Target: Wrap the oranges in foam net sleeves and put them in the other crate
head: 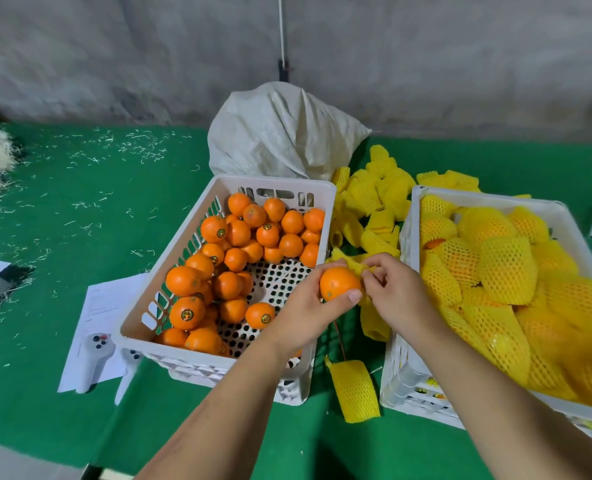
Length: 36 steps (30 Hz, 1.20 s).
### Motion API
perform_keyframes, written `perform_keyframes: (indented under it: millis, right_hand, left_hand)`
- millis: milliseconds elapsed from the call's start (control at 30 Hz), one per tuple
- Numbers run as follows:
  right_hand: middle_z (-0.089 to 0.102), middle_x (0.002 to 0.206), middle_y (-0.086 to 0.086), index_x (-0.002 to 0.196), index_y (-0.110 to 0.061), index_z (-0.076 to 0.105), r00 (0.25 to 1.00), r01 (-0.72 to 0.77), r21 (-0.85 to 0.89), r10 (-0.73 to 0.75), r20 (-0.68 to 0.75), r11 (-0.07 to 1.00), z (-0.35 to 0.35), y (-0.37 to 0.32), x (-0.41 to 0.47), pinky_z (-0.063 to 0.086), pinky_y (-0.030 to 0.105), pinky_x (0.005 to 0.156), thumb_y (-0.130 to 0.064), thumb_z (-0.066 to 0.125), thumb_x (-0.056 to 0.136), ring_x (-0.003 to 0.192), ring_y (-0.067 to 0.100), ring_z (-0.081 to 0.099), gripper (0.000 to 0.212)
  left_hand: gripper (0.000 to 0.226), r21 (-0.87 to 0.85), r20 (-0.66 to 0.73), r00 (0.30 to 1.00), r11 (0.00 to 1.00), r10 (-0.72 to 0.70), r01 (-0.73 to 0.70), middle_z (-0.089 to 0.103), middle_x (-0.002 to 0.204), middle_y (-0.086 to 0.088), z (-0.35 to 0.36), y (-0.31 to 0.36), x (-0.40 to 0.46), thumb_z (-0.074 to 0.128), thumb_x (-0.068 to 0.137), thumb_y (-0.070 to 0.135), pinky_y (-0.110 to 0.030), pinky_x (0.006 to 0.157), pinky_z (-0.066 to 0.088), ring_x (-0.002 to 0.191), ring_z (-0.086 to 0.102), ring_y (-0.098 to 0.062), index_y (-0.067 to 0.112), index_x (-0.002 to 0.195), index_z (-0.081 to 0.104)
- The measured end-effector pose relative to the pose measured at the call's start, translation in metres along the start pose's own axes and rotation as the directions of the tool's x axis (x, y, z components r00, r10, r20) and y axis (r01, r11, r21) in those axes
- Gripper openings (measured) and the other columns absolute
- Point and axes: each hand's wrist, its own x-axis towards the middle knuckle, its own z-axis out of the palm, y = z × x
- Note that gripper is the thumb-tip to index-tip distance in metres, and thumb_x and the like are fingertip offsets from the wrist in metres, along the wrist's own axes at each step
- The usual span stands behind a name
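Head view: an orange [338,282] is held in the left hand [305,311], the fingers curled round it from behind and the thumb laid across its front, above the gap between two white crates. A yellow foam net sleeve [348,263] is pinched at its edge by the thumb and fingertips of the right hand [396,291], just at the 1 o'clock side of the orange and touching it; whether the sleeve has been opened over the fruit cannot be told.

At 9 o'clock from the hands, the left crate [270,183] is seen partly filled with bare oranges [239,233], some bearing round stickers, with part of its perforated floor exposed. At 3 o'clock, the right crate [488,200] is piled with sleeved oranges [506,268]. Between the crates, towards 12 o'clock, a heap of loose sleeves [377,195] is spread on the green table cover [80,202], and one single sleeve [355,389] lies at 6 o'clock.

A white woven sack [280,133] is propped behind the left crate. At 8 o'clock, a sheet of paper [104,303] is overlain by a white handheld controller [95,351].
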Motion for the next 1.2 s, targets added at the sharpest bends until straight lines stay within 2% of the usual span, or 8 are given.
perform_keyframes:
  millis: [200,367,500,567,633,800,1033,1200]
  right_hand:
    - [0.068,0.101,0.003,0.107,-0.012,0.072,0.999,-0.006,0.099,0.009,-0.036,0.995,0.001,0.004,0.004,0.057,0.042,0.084,-0.02,0.065,0.101,0.092,0.019,0.066,0.012]
    - [0.072,0.093,-0.008,0.104,-0.024,0.071,1.0,-0.003,0.211,0.007,-0.018,0.978,0.002,0.01,0.004,0.06,0.043,0.082,-0.018,0.067,0.099,0.09,0.01,0.07,0.008]
    - [0.072,0.082,-0.012,0.101,-0.036,0.069,0.999,0.012,0.232,-0.023,0.042,0.973,0.004,0.015,0.002,0.059,0.04,0.071,-0.024,0.067,0.099,0.082,0.01,0.07,0.012]
    - [0.068,0.07,-0.019,0.102,-0.036,0.069,0.996,0.022,0.242,-0.042,0.076,0.97,0.005,0.016,0.001,0.051,0.03,0.058,-0.03,0.066,0.098,0.067,0.001,0.065,0.008]
    - [0.06,0.059,-0.024,0.103,-0.036,0.068,0.995,0.043,0.251,-0.063,0.073,0.967,0.005,0.014,0.001,0.04,0.02,0.052,-0.043,0.062,0.092,0.053,-0.003,0.055,0.014]
    - [0.064,0.069,-0.024,0.106,-0.044,0.064,0.983,0.069,0.12,-0.088,0.16,0.99,0.006,0.014,-0.001,0.051,0.031,0.058,-0.066,0.055,0.082,0.059,0.001,0.059,0.034]
    - [0.067,0.09,-0.03,0.107,-0.045,0.062,0.989,0.081,0.127,-0.096,0.115,0.989,0.007,0.015,0.001,0.058,0.035,0.068,-0.059,0.057,0.083,0.08,0.0,0.066,0.028]
    - [0.07,0.082,-0.02,0.102,-0.04,0.066,0.997,0.055,0.265,-0.067,0.039,0.963,0.007,0.018,0.002,0.055,0.029,0.064,-0.047,0.059,0.085,0.076,0.005,0.068,0.02]
  left_hand:
    - [0.06,0.006,0.03,1.0,1.0,-0.01,0.01,0.048,0.154,0.023,0.018,0.005,0.0,0.082,0.082,0.054,-0.018,0.094,0.053,0.122,0.063,0.002,0.03,0.134,0.063]
    - [0.076,0.382,-0.14,0.984,0.923,0.107,-0.046,0.056,0.148,0.005,0.023,-0.007,0.003,0.083,0.087,0.045,-0.034,0.108,0.05,0.13,0.058,-0.013,0.024,0.152,0.05]
    - [0.073,0.34,-0.231,0.959,0.937,0.167,-0.081,0.056,0.137,0.002,0.026,-0.013,0.002,0.079,0.089,0.042,-0.042,0.097,0.056,0.116,0.062,-0.017,0.04,0.148,0.036]
    - [0.074,0.307,-0.228,0.957,0.946,0.179,-0.104,0.053,0.135,0.004,0.025,-0.015,0.002,0.076,0.09,0.045,-0.034,0.086,0.057,0.107,0.064,-0.011,0.055,0.142,0.025]
    - [0.073,0.367,-0.252,0.938,0.921,0.236,-0.133,0.047,0.141,0.01,0.024,-0.016,0.0,0.071,0.093,0.05,-0.016,0.091,0.048,0.119,0.056,0.002,0.05,0.149,0.024]
    - [0.058,0.209,-0.438,0.866,0.964,0.242,-0.163,0.038,0.145,0.018,0.019,-0.017,-0.001,0.064,0.101,0.046,-0.003,0.103,0.032,0.135,0.037,0.014,0.036,0.15,0.035]
    - [0.08,0.299,-0.19,0.967,0.948,0.17,-0.107,0.009,0.167,0.02,0.019,-0.014,0.0,0.048,0.103,0.041,0.003,0.11,0.011,0.145,0.005,0.026,0.026,0.168,0.005]
    - [0.083,0.479,-0.163,0.955,0.866,0.247,-0.143,0.027,0.156,0.009,0.023,-0.018,0.002,0.062,0.105,0.038,0.003,0.107,0.017,0.139,0.026,0.01,0.022,0.168,0.011]
